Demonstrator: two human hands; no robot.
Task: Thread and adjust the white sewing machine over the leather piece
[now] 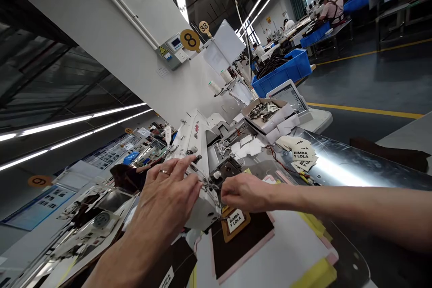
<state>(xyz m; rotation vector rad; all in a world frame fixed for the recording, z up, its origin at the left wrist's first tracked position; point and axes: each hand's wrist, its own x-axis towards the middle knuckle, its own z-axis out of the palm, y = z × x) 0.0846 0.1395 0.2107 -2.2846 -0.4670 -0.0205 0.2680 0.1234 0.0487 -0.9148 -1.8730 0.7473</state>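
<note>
A white sewing machine (197, 137) stands at a tilt in front of me. My left hand (172, 186), with a ring on one finger, lies against the machine head near its thread guides, fingers stretched out. Closed in a pinch, my right hand (245, 191) is beside the needle area; whatever its fingertips grip is hidden. Just below it, a white label (235, 220) printed "BIMBA Y LOLA" shows inside an orange-brown frame (232, 236) over a dark brown piece (245, 252) with a pink edge. Another label (166, 277) lies on dark material at the lower left.
Loose labels (301, 155) lie on the metal tabletop (351, 162) at right. Behind them stand a box of labels (283, 112) and a control screen (290, 99). Thread cones (214, 86) rise behind the machine. A blue crate (286, 72) and seated people (332, 9) are farther back.
</note>
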